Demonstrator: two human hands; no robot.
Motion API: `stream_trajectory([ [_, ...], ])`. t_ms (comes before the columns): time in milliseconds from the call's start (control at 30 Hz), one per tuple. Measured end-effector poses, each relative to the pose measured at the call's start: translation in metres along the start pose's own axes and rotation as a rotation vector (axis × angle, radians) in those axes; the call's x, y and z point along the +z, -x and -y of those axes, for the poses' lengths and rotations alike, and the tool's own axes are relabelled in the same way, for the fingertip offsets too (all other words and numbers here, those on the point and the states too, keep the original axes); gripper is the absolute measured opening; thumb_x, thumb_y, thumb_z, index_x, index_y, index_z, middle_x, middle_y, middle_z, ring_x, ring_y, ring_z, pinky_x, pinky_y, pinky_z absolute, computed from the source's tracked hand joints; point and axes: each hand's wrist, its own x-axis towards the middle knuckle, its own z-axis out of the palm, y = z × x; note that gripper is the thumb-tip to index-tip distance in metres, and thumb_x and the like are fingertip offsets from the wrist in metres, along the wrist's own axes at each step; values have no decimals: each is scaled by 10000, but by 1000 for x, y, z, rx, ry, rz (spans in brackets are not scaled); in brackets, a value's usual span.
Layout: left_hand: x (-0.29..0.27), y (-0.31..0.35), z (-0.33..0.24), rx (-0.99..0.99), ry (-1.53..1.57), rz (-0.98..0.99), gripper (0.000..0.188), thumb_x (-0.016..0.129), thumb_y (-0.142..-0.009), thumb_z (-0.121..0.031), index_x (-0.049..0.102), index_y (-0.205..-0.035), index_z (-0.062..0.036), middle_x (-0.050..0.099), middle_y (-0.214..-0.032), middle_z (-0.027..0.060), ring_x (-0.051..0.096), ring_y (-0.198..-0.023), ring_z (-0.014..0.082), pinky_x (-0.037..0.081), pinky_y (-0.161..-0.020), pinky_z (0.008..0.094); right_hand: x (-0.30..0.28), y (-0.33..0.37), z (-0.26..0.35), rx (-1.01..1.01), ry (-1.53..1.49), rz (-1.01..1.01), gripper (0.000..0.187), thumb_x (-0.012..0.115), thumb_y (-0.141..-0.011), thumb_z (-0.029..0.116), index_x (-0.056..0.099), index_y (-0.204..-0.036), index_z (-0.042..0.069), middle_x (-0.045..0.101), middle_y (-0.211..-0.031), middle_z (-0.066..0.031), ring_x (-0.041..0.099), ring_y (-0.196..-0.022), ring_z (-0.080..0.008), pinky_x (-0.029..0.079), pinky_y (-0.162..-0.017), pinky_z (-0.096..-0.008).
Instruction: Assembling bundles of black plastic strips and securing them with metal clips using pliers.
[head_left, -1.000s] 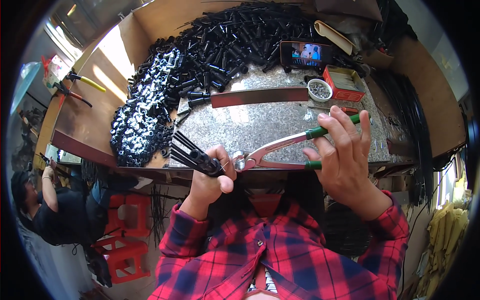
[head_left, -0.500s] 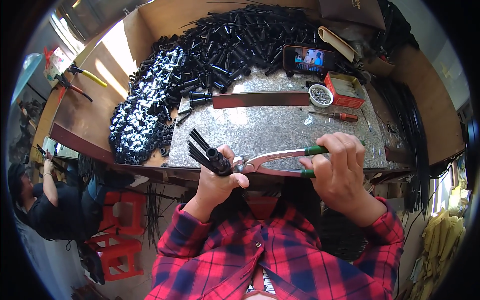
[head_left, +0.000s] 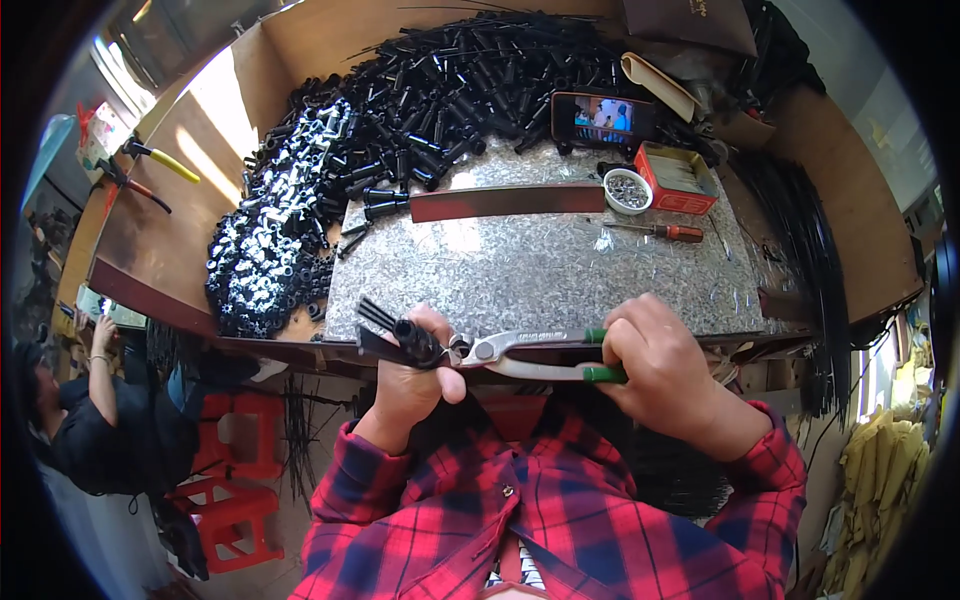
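My left hand is closed round a black tubular part with a hollow end. Several thin black rods stick out of it toward the upper left. In my right hand are the green-handled pliers, my fingers wrapped round the grips. The metal jaws of the pliers meet the part beside my left thumb; what exactly they bite on is too small to tell. Both hands are just off the front edge of the bench.
Black tubular parts are heaped on the speckled bench top. Behind the hands lie a dark red strip, a screwdriver, a bowl of small metal pieces, a red box and a propped phone. A person sits at left.
The pliers' handles are squeezed closer together, with my right fingers more tightly closed. Both hands have moved a little left and lower, and the whole view has shifted slightly.
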Motion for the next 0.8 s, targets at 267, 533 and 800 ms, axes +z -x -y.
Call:
stream_trajectory([
  [267,3,3,-6,6,-32,100,684,822,-491,-523,534,-900,-57,539,-772,11,551,-644,96,422,-566,208,4,7,-6,669,-1228,884,253,709,-795,106,470,-751,37,616,-670,-87,602,-589,-177,462,-536,-283],
  [533,-5,-13,-22,40,-129,328,463,880,-519,-67,705,-946,-34,682,-903,76,624,-796,142,475,-696,271,-2,7,0,373,-933,758,622,811,-712,186,391,-1140,19,575,-892,-84,597,-654,-177,486,-575,-303],
  [800,-9,-21,-20,-65,-73,340,432,856,-542,-17,684,-937,-43,625,-870,8,557,-790,88,441,-693,234,-2,11,-12,330,-704,453,257,646,-825,124,507,-995,-9,616,-881,-149,636,-766,-214,511,-685,-313],
])
